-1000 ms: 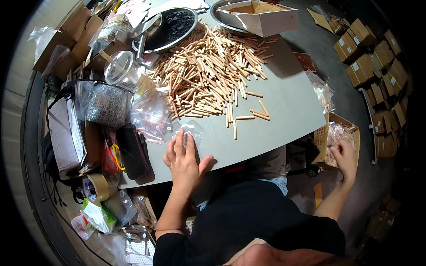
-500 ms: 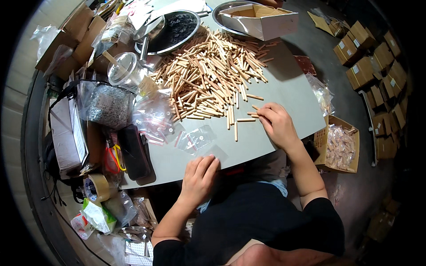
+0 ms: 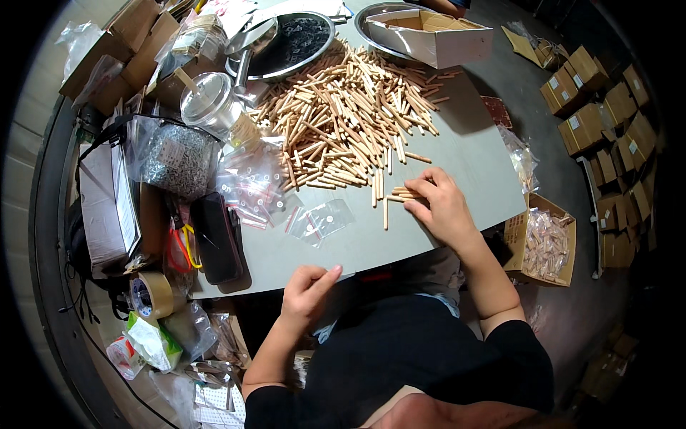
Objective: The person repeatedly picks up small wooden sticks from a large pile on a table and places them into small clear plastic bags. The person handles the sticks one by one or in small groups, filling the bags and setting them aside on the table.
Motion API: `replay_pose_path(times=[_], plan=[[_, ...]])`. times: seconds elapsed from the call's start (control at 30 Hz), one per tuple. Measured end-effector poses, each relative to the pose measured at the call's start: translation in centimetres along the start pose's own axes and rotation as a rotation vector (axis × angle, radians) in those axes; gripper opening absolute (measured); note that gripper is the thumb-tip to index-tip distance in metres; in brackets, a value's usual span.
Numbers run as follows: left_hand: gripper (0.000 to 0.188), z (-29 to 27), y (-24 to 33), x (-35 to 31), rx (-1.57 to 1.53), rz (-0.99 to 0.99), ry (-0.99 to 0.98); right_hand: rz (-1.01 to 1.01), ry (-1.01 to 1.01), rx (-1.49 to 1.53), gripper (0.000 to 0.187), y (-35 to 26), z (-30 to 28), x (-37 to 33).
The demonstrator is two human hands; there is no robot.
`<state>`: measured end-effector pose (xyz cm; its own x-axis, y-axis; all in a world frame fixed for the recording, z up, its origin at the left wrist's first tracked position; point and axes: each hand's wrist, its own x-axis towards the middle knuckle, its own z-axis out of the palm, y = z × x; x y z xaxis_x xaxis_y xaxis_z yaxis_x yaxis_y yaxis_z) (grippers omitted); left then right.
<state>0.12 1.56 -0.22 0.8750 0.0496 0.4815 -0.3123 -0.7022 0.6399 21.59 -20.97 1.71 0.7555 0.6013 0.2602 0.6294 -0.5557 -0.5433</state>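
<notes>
My right hand (image 3: 449, 209) is closed at the right of the table, thumb and fingers around the ends of several short wooden dowels (image 3: 401, 194) lying side by side. Just left of them one dowel (image 3: 386, 213) points toward me, with a few more beside the big heap of dowels (image 3: 350, 118). My left hand (image 3: 307, 292) is at the table's near edge, fingers curled and thumb against the index finger. What it pinches, if anything, cannot be made out. Small clear zip bags (image 3: 321, 222) lie flat beyond it.
A black phone (image 3: 216, 239), scissors (image 3: 187, 247) and a tape roll (image 3: 153, 294) are at the left. Behind stand a lidded plastic cup (image 3: 207, 104), a bowl of dark pieces (image 3: 300, 39) and a white carton (image 3: 457, 44). A box of filled bags (image 3: 550, 247) stands right of the table.
My left hand has drawn back to the table edge, and the clear film under its fingertips no longer shows there. My right fingers have closed in on the dowels, which now lie bunched together.
</notes>
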Motion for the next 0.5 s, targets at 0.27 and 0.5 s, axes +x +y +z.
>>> replay_pose_path(times=[0.27, 0.5], plan=[[0.013, 1.3, 1.6, -0.4, -0.521, -0.258, 0.166, 0.104, 0.009, 0.118, 0.025, 1.1, -0.5, -1.6], [0.022, 3.6, 1.9, -2.0, -0.956, -0.603, -0.180, 0.060, -0.024, 0.039, 0.023, 1.3, -1.8, -3.3]])
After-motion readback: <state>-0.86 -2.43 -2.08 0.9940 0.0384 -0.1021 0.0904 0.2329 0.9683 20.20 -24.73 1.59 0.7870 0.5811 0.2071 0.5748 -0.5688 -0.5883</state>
